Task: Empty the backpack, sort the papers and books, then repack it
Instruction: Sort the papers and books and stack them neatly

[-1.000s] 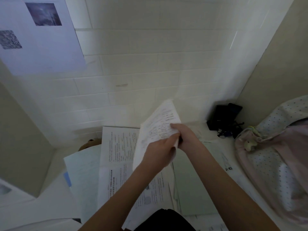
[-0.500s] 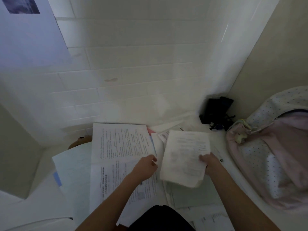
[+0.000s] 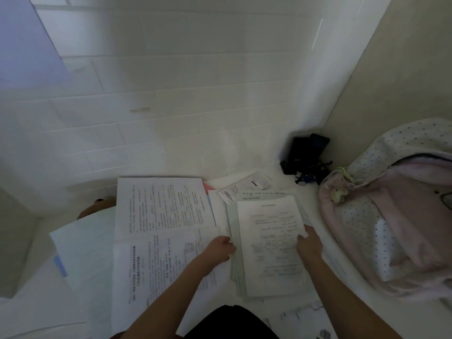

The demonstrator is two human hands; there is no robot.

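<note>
The right hand lies at the right edge of a white printed sheet of paper, fingers curled onto that edge and the thumb side on the page, so it pinches the sheet while the sheet lies flat on a stack. The left hand sits just left of the same stack, its fingers bent down at the left edge of a pale grey-green folder or booklet under the sheet; whether it actually grips that edge or only touches it cannot be told, since the fingertips are hidden.

The sheet lies between the two hands with its long axis running away from the person toward the white tiled wall, the heading at the far end, tilted slightly so the top leans left.

Left of the left hand lies a large white folded exam paper with dense black print, long axis also running toward the wall, resting over a pale blue sheet farther left. Beyond the hands, near the wall, lies a small white barcoded packet. Right of the right hand, apart from the stack, lies the pink and white dotted fabric backpack, its zip opening gaping. Beyond it, in the corner, stand small black devices.
</note>
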